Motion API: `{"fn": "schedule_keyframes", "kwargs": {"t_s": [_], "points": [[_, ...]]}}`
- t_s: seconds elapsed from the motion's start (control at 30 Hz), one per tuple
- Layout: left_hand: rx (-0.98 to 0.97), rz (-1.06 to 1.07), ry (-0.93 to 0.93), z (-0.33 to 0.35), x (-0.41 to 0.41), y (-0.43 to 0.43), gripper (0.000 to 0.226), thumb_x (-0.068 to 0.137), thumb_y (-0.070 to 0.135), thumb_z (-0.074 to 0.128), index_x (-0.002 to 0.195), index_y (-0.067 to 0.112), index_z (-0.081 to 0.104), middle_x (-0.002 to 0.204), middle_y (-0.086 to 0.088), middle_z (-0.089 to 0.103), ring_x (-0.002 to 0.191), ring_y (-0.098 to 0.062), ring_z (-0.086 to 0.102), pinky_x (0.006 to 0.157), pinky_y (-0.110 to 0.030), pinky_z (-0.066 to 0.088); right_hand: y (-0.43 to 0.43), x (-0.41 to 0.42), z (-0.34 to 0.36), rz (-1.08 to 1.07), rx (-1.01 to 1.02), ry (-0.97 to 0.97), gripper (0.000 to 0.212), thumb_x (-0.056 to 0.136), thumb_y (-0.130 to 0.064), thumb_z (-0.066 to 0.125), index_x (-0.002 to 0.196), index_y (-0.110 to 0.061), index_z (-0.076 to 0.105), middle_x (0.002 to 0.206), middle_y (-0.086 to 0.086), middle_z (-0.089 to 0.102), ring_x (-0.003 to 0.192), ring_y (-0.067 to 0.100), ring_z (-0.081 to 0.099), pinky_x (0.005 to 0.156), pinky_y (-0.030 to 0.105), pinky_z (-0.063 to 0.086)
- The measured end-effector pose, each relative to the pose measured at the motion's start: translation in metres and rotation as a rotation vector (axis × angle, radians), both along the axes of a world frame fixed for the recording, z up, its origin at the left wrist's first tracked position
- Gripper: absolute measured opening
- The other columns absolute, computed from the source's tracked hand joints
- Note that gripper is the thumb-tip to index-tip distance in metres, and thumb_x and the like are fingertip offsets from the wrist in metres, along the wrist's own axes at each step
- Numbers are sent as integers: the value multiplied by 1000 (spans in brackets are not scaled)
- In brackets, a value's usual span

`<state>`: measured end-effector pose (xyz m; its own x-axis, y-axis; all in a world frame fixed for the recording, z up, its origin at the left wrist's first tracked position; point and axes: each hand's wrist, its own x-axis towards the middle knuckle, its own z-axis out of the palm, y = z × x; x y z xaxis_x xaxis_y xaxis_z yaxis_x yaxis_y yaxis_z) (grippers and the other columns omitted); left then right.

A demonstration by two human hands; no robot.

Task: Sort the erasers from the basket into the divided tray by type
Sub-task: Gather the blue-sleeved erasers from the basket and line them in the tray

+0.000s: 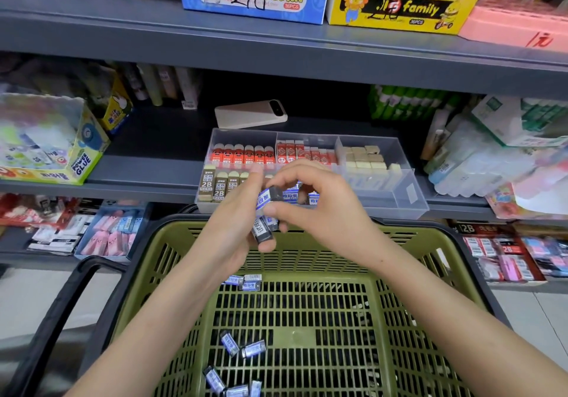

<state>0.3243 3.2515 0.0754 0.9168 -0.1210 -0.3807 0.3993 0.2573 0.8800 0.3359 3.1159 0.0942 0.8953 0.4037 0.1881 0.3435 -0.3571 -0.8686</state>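
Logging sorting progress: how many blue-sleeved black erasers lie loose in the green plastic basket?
8 blue-sleeved black erasers in the green plastic basket: three by its far wall, two mid-floor, three nearest the camera. Others may be hidden.

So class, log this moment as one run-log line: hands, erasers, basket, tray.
left hand: holds erasers | right hand: pinches top eraser | basket: loose erasers inside | tray: partly filled

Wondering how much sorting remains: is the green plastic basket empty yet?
Not empty. Several blue-wrapped erasers lie scattered on the slatted floor of the green plastic basket.
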Motion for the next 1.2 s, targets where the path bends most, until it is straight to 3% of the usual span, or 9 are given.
{"fn": "schedule_keyframes", "kwargs": {"t_s": [0.1, 0.2, 0.33, 0.53, 0.67, 0.8, 0.93, 1.03, 1.2], "points": [[-22, -11, 4, 1, 0, -6, 48, 88, 61, 39, 95, 26, 71, 69, -10, 58, 52, -16, 54, 35, -20, 30, -3, 1, 4, 15, 318, 194, 14, 82, -12, 68, 91, -20, 60, 94, 9, 65, 72, 14, 61, 65, 34, 55], [-57, 11, 18, 0, 0, -1, 41, 98, 42, 42, 110, 8, 61, 63, -7, 56, 52, -17, 54, 36, -21, 31, -21, 22, 6, -123, 426, 202, 9, 84, -8, 65, 90, -9, 58, 83, 11, 68, 70, 14, 63, 70, 26, 54], [-120, 22, 27, -3, -2, 14, 25, 97, 5, 39, 115, 0, 55, 75, -18, 67, 59, -24, 62, 37, -25, 38, -52, 55, -3, -259, -129, 96, 14, 72, -25, 79, 77, -20, 67, 66, -2, 66, 60, 9, 59, 63, 28, 50], [-42, -39, 18, -5, -9, 21, 26, 88, 23, 54, 105, 3, 49, 101, -13, 73, 71, -25, 71, 38, -23, 41, -50, 73, -21, -17, -878, -81, 29, 73, -47, 74, 92, -25, 74, 84, -11, 67, 77, 9, 56, 67, 26, 40], [12, -62, 6, -7, -11, 22, 37, 78, 32, 60, 101, 5, 50, 101, -10, 74, 70, -21, 71, 38, -22, 42, -44, 77, -20, 50, -936, -40, 47, 82, -56, 58, 78, -12, 73, 80, 6, 71, 80, 22, 63, 71, 33, 49], [1, -41, -1, -8, -10, 25, 28, 74, 31, 64, 92, 10, 56, 102, -12, 73, 69, -18, 69, 41, -21, 43, -50, 73, -17, 47, -880, -74, 44, 95, -41, 45, 79, -8, 68, 78, 5, 69, 77, 23, 63, 72, 34, 49], [58, 8, 5, -10, -9, 26, 35, 67, 35, 70, 97, 16, 73, 100, -9, 61, 71, -18, 53, 43, -22, 43, -58, 65, -19, 28, -1008, -313, 39, 97, -39, 39, 76, -17, 64, 72, -3, 63, 81, 20, 55, 89, 34, 30], [52, 13, 0, -9, -11, 26, 39, 63, 38, 72, 98, 20, 75, 95, -5, 58, 67, -13, 54, 43, -22, 42, -57, 58, -23, 31, -1080, -451, 37, 97, -42, 37, 81, -24, 65, 68, -8, 50, 86, 18, 51, 85, 34, 21], [29, 31, 10, -8, -11, 25, 36, 65, 37, 71, 97, 20, 76, 87, 0, 59, 60, -8, 57, 41, -22, 40, -58, 60, -26, -25, -861, -279, 41, 98, -40, 38, 77, -18, 66, 76, -3, 67, 84, 17, 54, 85, 29, 18]]}}
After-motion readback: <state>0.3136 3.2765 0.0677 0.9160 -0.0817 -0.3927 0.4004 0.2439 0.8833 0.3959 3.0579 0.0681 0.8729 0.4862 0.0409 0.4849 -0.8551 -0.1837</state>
